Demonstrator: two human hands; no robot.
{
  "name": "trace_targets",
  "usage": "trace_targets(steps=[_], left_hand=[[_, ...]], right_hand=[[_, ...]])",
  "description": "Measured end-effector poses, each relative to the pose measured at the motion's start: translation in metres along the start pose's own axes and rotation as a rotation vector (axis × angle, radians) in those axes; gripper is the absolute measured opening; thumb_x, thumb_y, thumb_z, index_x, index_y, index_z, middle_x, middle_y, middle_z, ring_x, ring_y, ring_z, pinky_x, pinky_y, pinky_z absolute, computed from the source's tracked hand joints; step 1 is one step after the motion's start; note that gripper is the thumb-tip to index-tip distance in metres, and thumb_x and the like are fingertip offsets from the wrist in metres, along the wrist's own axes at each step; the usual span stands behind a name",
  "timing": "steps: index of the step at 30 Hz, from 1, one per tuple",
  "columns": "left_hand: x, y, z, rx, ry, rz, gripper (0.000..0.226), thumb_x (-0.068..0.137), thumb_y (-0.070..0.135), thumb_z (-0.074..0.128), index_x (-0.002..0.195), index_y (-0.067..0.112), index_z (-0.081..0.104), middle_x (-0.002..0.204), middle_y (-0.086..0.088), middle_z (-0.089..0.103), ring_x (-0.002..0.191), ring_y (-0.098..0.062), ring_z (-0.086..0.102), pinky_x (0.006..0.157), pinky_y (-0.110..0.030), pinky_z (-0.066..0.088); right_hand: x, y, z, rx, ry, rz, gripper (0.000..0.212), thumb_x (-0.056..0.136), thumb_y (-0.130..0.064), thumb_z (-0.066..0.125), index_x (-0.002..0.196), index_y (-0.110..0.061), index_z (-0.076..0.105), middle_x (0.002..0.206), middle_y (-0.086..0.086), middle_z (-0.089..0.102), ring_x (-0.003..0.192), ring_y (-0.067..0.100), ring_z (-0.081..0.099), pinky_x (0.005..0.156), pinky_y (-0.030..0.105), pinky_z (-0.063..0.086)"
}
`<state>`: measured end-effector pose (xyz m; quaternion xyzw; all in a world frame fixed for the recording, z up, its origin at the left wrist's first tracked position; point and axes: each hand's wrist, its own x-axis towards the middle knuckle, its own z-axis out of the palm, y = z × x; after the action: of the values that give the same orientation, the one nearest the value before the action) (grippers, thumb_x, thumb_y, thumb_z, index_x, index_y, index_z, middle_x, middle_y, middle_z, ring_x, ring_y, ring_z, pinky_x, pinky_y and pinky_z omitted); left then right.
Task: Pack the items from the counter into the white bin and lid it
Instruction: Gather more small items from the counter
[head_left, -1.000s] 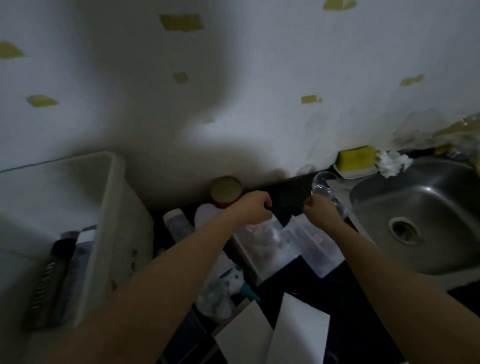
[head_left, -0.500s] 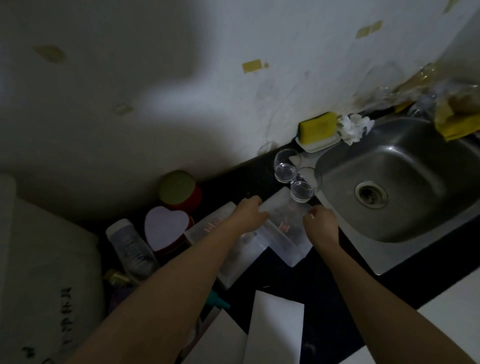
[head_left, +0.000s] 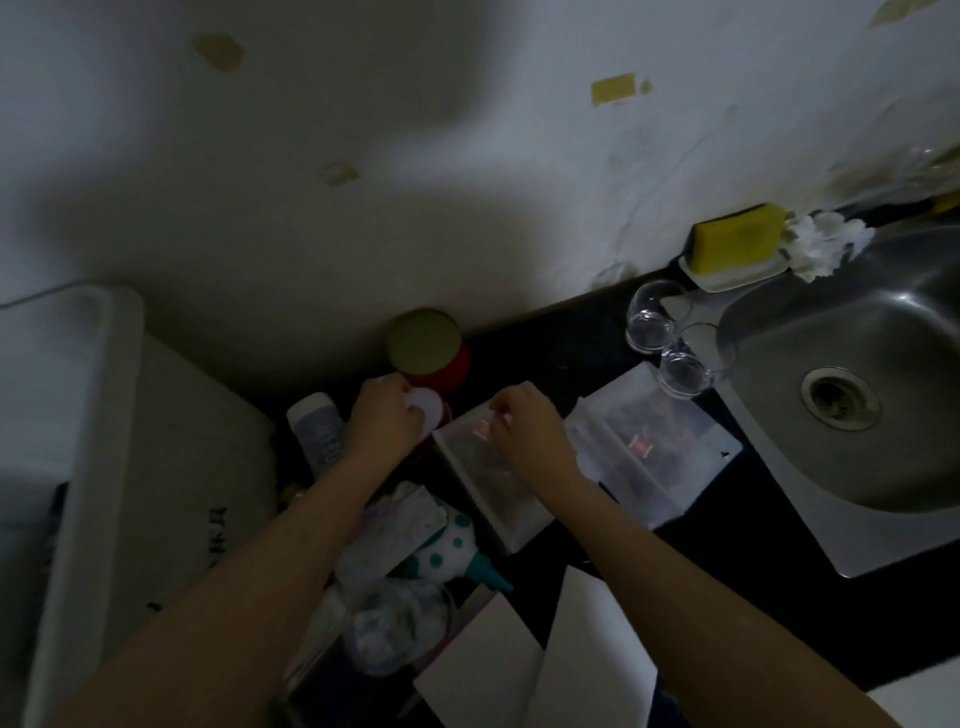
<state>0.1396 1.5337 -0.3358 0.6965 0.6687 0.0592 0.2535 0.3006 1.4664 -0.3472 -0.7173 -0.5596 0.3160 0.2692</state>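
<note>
The white bin (head_left: 171, 467) fills the left side of the frame, its rim running down the left edge and its outer wall facing the dark counter (head_left: 561, 348). At the right, the steel sink (head_left: 883, 415) is sunk into the counter, with a yellow sponge (head_left: 737, 244) on a small tray at its upper corner against the wall. In the middle of the frame two clear lidded boxes lie side by side: the left clear box (head_left: 493, 483) is under the right hand (head_left: 524, 431), whose fingers are curled down onto the box's top edge near a red mark, though the dim light does not show whether they truly pinch it; the right clear box (head_left: 654, 452) sits just beside it, toward the sink. The left hand (head_left: 384, 421) is curled over a white heart-shaped lid (head_left: 428, 410) and seems to hold its edge. Just above that hand stands a red tin (head_left: 431, 348) with a pale round top, close to the wall. Two clear glasses (head_left: 670, 338) lie near the upper corner of the right box. A grey bottle (head_left: 319, 431) rests between the bin and the left hand. Lower centre, a spotted white cloth item (head_left: 436, 551) with teal dots lies between the forearms, and white sheets (head_left: 566, 654) sit at the bottom edge.
</note>
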Motion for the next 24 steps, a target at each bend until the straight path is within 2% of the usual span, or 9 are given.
trace_targets(steps=[3,6,11,12,14,17,19,21,24], left_hand=[[-0.009,-0.032,-0.01,0.179,0.009,-0.253,0.048,0.088,0.033,0.058,0.124,0.004,0.046,0.126,-0.022,0.045,0.11,-0.034,0.049,0.083,-0.037,0.046],[-0.009,-0.051,-0.013,0.243,-0.099,-0.398,0.071,0.083,0.044,0.061,0.135,0.004,0.037,0.138,-0.022,0.038,0.123,-0.036,0.041,0.099,-0.047,0.043],[-0.009,-0.059,-0.011,-0.093,-0.112,-0.623,0.08,0.08,0.038,0.066,0.144,0.011,0.026,0.141,-0.022,0.034,0.127,-0.04,0.039,0.105,-0.045,0.038],[-0.009,-0.06,-0.01,-0.139,-0.164,-0.638,0.081,0.083,0.04,0.064,0.146,0.01,0.023,0.142,-0.021,0.036,0.125,-0.037,0.042,0.104,-0.042,0.041],[-0.007,-0.063,-0.01,-0.182,-0.14,-0.618,0.077,0.084,0.039,0.062,0.145,0.006,0.026,0.139,-0.019,0.043,0.121,-0.035,0.048,0.101,-0.04,0.045],[-0.009,-0.063,-0.014,-0.216,-0.124,-0.591,0.075,0.087,0.034,0.062,0.145,0.005,0.023,0.14,-0.018,0.042,0.123,-0.033,0.047,0.101,-0.036,0.041],[-0.014,-0.062,-0.017,-0.328,-0.114,-0.581,0.085,0.088,0.031,0.062,0.148,0.006,0.008,0.143,-0.015,0.038,0.125,-0.031,0.044,0.101,-0.035,0.04],[-0.022,-0.059,-0.024,-0.451,0.009,-0.536,0.09,0.087,0.026,0.063,0.148,0.007,0.001,0.142,-0.015,0.04,0.123,-0.03,0.046,0.094,-0.032,0.042],[-0.031,-0.049,-0.044,-0.509,0.122,-0.434,0.072,0.086,0.024,0.062,0.14,-0.002,0.022,0.129,-0.013,0.05,0.105,-0.024,0.053,0.081,-0.026,0.041]], right_hand=[[-0.003,-0.02,0.025,-0.019,-0.173,-0.047,0.023,0.094,-0.015,0.045,0.103,-0.003,0.061,0.1,0.014,0.064,0.094,0.026,0.059,0.084,0.036,0.046],[-0.008,-0.032,0.044,-0.011,-0.251,-0.099,0.021,0.092,-0.006,0.044,0.091,0.003,0.064,0.092,0.021,0.065,0.089,0.031,0.06,0.077,0.033,0.043],[-0.009,-0.034,0.051,0.048,-0.249,-0.056,0.02,0.088,0.001,0.045,0.083,0.009,0.063,0.086,0.024,0.065,0.074,0.029,0.056,0.068,0.034,0.041],[-0.008,-0.034,0.05,0.071,-0.249,-0.037,0.02,0.087,0.001,0.045,0.081,0.009,0.062,0.084,0.025,0.064,0.069,0.024,0.052,0.063,0.033,0.039],[-0.008,-0.034,0.048,0.088,-0.257,-0.009,0.021,0.089,0.001,0.043,0.077,0.006,0.059,0.079,0.023,0.061,0.068,0.019,0.046,0.057,0.029,0.032],[-0.01,-0.036,0.046,0.057,-0.279,0.002,0.021,0.092,0.0,0.041,0.08,0.003,0.059,0.081,0.022,0.06,0.072,0.021,0.05,0.06,0.028,0.033],[-0.01,-0.039,0.044,0.105,-0.26,0.017,0.021,0.092,-0.002,0.043,0.091,0.007,0.061,0.092,0.022,0.064,0.081,0.028,0.058,0.063,0.027,0.038],[-0.011,-0.046,0.039,0.135,-0.249,0.018,0.022,0.093,-0.007,0.045,0.105,0.002,0.061,0.104,0.014,0.065,0.095,0.024,0.06,0.071,0.022,0.041],[-0.01,-0.063,0.034,0.19,-0.236,0.01,0.026,0.093,-0.012,0.048,0.115,-0.005,0.06,0.116,0.01,0.063,0.105,0.02,0.057,0.082,0.021,0.04]])
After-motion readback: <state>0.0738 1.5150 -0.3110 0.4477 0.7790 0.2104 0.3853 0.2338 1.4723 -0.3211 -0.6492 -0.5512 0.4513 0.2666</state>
